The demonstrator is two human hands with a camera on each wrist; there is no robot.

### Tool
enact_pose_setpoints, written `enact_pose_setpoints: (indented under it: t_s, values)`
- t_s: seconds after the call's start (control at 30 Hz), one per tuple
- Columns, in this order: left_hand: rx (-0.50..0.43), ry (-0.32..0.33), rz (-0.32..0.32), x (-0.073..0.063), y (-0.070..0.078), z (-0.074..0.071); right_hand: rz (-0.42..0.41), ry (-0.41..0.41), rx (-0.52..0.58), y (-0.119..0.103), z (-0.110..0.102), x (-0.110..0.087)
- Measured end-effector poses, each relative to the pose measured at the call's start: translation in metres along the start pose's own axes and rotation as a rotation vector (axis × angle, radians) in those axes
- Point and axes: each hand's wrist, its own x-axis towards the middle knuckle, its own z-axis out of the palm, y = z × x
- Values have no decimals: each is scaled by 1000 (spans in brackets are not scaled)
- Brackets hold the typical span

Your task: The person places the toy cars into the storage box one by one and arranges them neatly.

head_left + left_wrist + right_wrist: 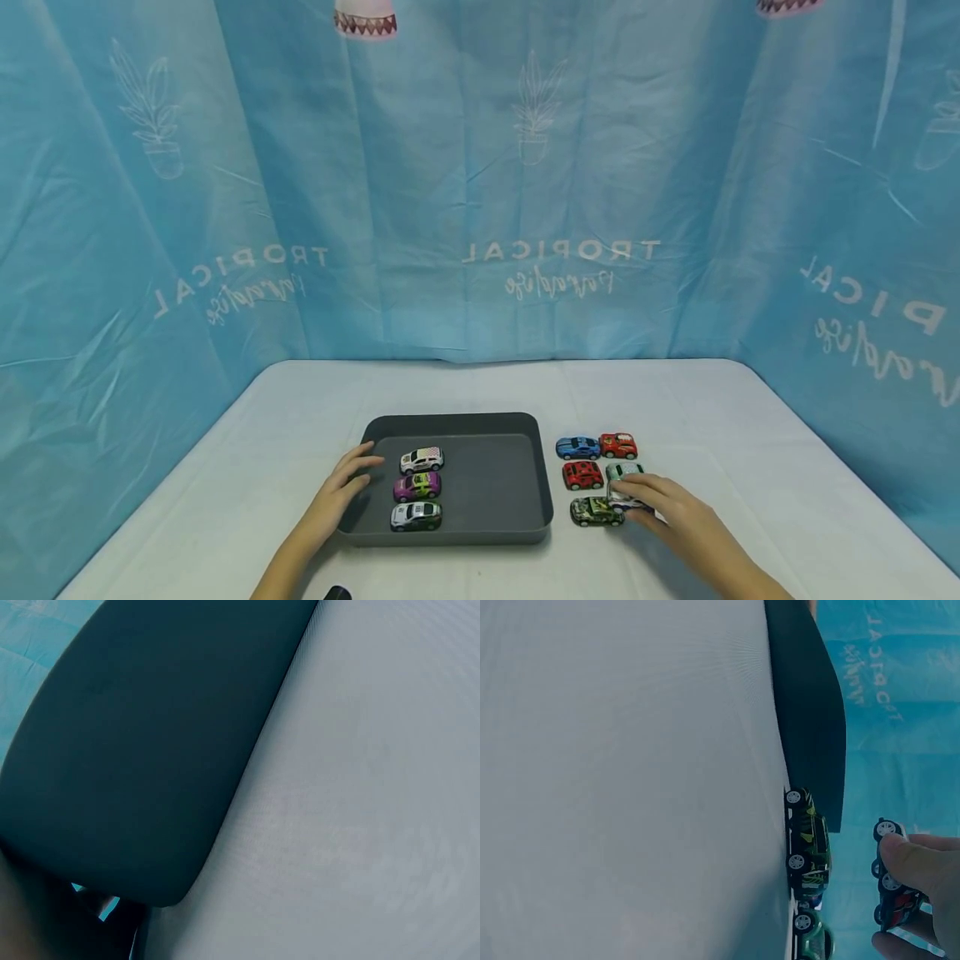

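My right hand (675,512) pinches a small silver toy car (624,500) between thumb and fingers. In the right wrist view this toy car (889,874) is up off the table, its black underside and wheels showing. Below the hand are a camouflage toy car (596,512) and a pale green toy car (625,472), the latter partly covered by the fingers. My left hand (333,497) lies over the left rim of a dark grey tray (487,487), fingers loosely extended inward. Inside, at the tray's left, stand a white car (422,459), a purple-and-yellow car (417,486) and a silver-white car (416,516).
Right of the tray, a blue toy car (577,447) and two red toy cars, one at the back (618,445) and one nearer (582,475), stand close together. A white cloth covers the table (675,392). Blue printed curtains (480,183) enclose its back and sides.
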Motion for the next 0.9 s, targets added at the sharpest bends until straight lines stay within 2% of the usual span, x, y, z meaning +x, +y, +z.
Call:
enact_pose_setpoints:
  t_s: [0.33,0.6,0.9]
  values:
    - [-1,2,-4,1,0,1,-111,52,50,-9,7,12]
    - [-6,0,-11,0,1,1,-149,71,79,-21,11,24]
    - [-4,7,-21,-1,1,1,-186,57,115,-35,17,38]
